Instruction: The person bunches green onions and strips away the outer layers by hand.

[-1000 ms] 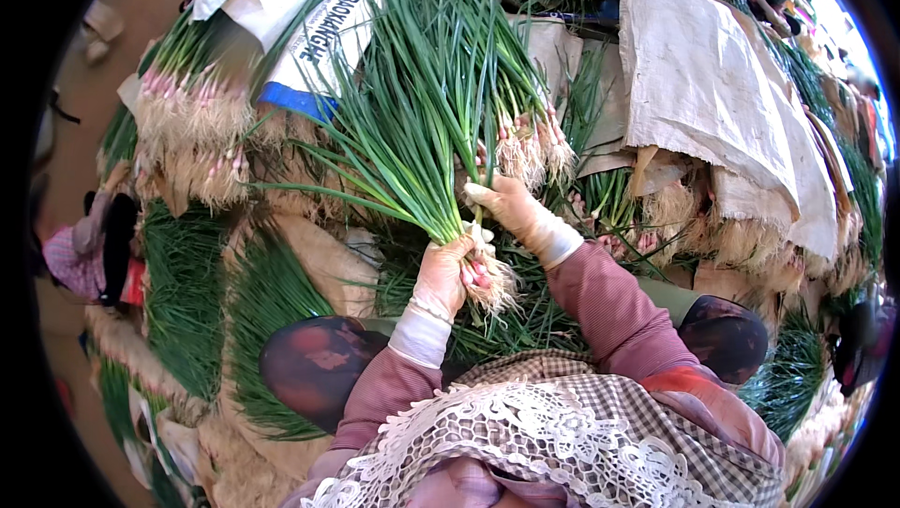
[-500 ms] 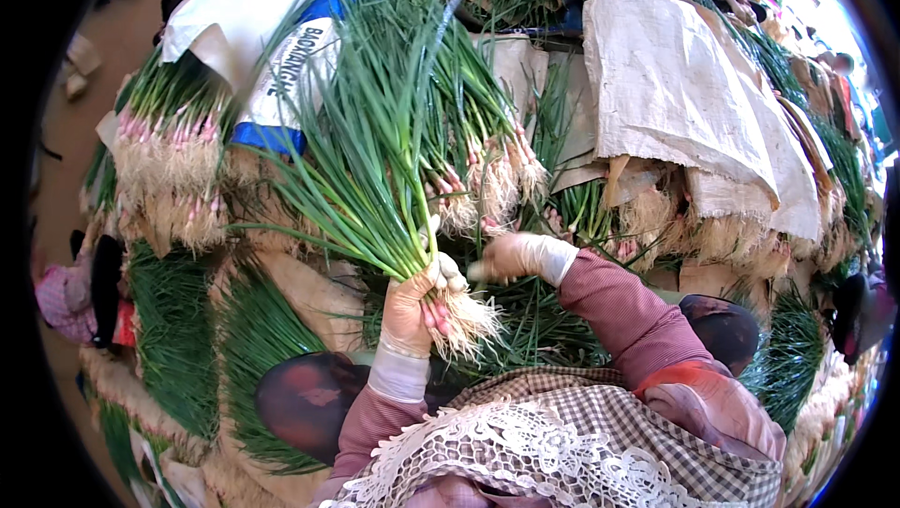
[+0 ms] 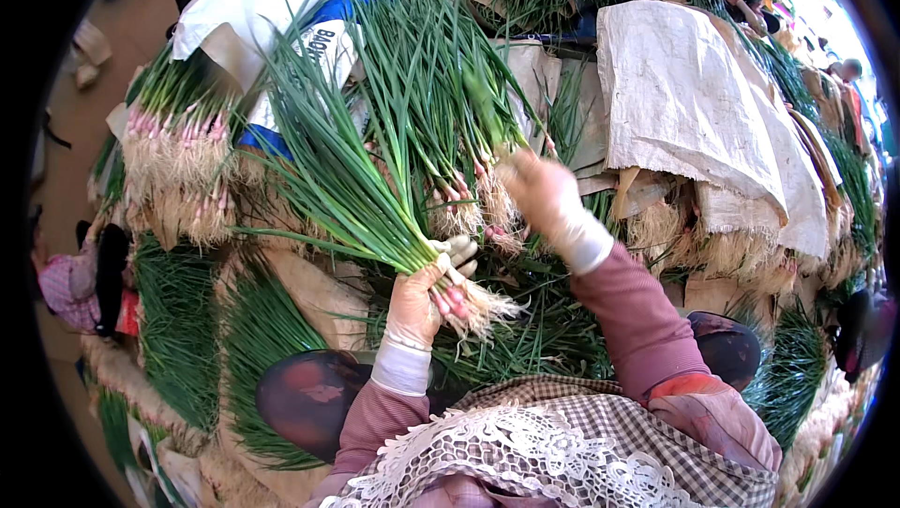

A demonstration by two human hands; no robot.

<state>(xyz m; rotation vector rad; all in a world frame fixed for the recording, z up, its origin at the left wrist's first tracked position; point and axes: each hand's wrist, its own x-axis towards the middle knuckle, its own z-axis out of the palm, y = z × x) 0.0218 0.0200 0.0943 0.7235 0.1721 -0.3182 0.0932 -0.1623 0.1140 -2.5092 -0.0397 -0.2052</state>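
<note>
My left hand (image 3: 417,306), in a pale glove, is closed round a bunch of spring onions (image 3: 375,199). Their long green leaves fan up and to the left, while the pinkish bulbs and pale roots stick out below the fist. My right hand (image 3: 544,197), also gloved, is raised near the roots of a pile of spring onions (image 3: 455,138) ahead. Motion smears its fingers, and a blurred green streak (image 3: 483,100) shows just beyond them; whether the hand grips it cannot be made out.
A white and blue sack (image 3: 272,2) covers more onions at the far left. Pale cloths (image 3: 689,105) lie over rooted bundles on the right. Green leaves (image 3: 525,321) lie between my knees. Bundles (image 3: 173,330) rest on sacking at the left, with another person (image 3: 75,274) beside them.
My right hand has moved up and away from the left hand, toward the pile. The left hand keeps its bunch, which now tilts further left and sits slightly lower.
</note>
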